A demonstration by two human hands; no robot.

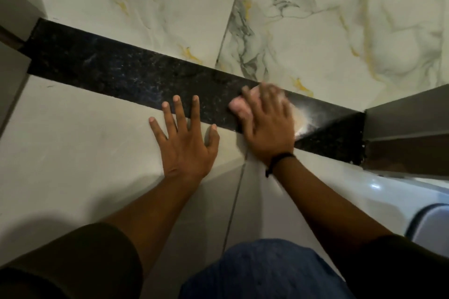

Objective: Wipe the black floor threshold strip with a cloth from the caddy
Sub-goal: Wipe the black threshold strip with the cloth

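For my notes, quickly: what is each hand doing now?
Left hand: open, flat on the floor.
Right hand: pressing a pink cloth on the black strip.

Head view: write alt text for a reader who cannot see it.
A person's right hand presses a pink cloth onto a black threshold strip near its right end, blurred by motion. The left hand lies flat, fingers spread, on the plain tile beside the strip; marbled tile lies beyond.

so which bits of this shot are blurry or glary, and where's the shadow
In the head view, the right hand and pink cloth are smeared by motion blur; the left hand is sharp, flat on the tile. Whitish glare sits on the black threshold strip right of the cloth, and a soft shadow darkens the lower left floor.
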